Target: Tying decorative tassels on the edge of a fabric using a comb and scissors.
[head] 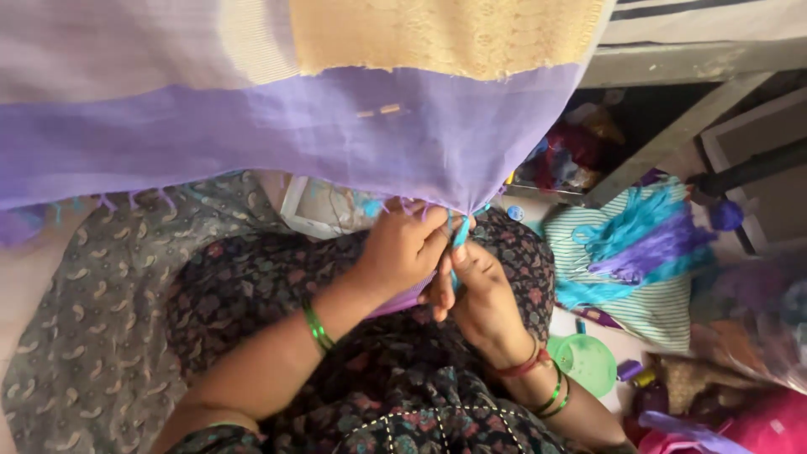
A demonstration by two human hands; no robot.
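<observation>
Both hands [403,248] [479,290] together, fingers pinched.

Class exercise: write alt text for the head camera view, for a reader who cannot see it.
Both hands work at the fringed edge of a purple cloth: the left hand pinches it while the right hand holds a turquoise thread. Purple and turquoise thread bundles lie nearby.

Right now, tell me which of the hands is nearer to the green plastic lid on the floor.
The right hand. It works the purple fabric's fringe just up and left of the green lid, its wrist almost beside it. The left hand grips the fringe farther left.
</observation>
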